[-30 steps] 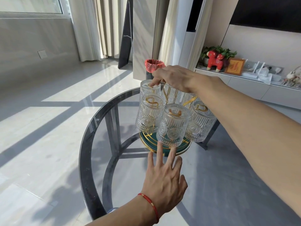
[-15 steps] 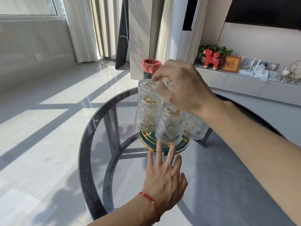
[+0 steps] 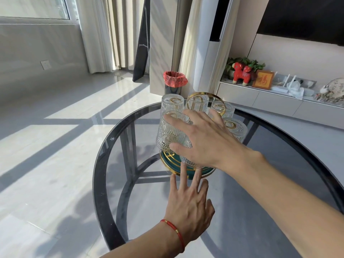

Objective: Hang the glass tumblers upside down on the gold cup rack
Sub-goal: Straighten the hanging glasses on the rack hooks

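Nearest you, low in the centre of the frame, your left hand (image 3: 188, 207) lies flat on the glass tabletop (image 3: 104, 183), fingers (image 3: 183, 175) spread and holding nothing, the longest tips touching or just short of the green and gold base of the cup rack (image 3: 167, 161). Keep it there as a brace, pressing down rather than pushing, since the tabletop looks slick and the rack could slide.

Just above it, mid-frame, your right hand (image 3: 202, 140) is draped over the front tumbler (image 3: 171, 135), thumb low by its rim and fingers splayed across its upturned bottom. It rests on the glass rather than closing round it; whether there is any real grip, you cannot tell from here. The tumbler hangs mouth down and slightly tilted on its peg. A second front tumbler is mostly hidden under your palm.

To do this well, judge the seat by feel: nudge the glass gently until it hangs on its peg without rocking, and keep it clear of its neighbour, which stands very near. Lift the hand straight up when you let go, so you drag nothing.

Farther back, upper centre, the rear tumblers (image 3: 172, 103) already hang inverted around the gold ring handle (image 3: 204, 94). The rack looks full or nearly so.
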